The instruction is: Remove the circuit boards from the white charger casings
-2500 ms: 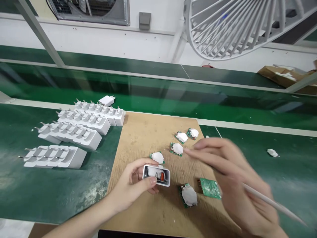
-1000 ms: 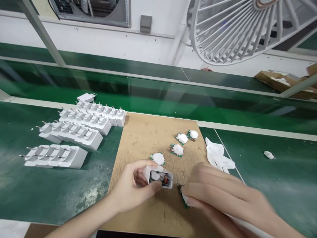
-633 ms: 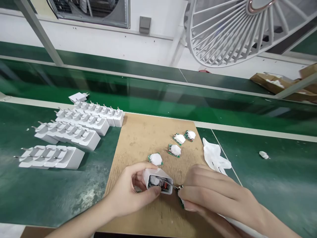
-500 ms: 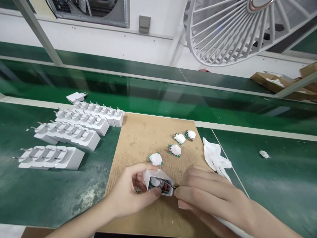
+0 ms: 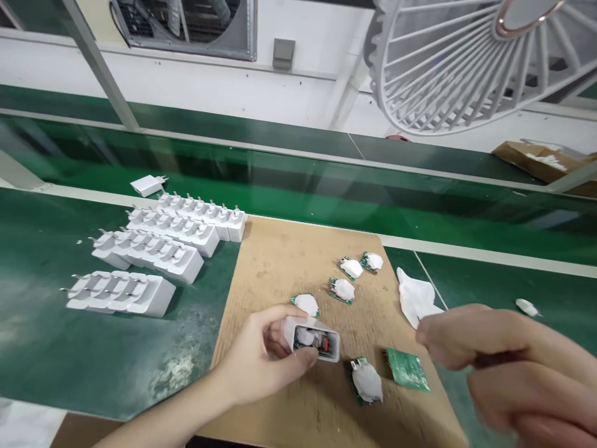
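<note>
My left hand [image 5: 261,354] is closed around a white plastic charger housing [image 5: 305,326], its open end tilted toward me. Inside the housing sits a circuit board [image 5: 313,340] with a white lump and a reddish part, and my thumb rests at the rim. Off to the right my right hand [image 5: 517,367] is raised over the bench, fingers curled together and somewhat blurred; what it grips, if anything, is hidden. Between the hands lie a board with a white blob [image 5: 367,381] and a green board turned face down [image 5: 408,369].
Several white-topped circuit boards [image 5: 344,290] lie on the brown board [image 5: 275,249]. Rows of white plug chargers [image 5: 153,249] stand at left, one charger [image 5: 148,185] behind them. A white glove [image 5: 415,297] and a small white lump [image 5: 527,307] lie right. A fan [image 5: 448,68] hangs above.
My right hand has drawn back from the housing to the right, uncovering two boards. The thin dark tool at the housing's edge no longer shows there. My left hand keeps its hold.
</note>
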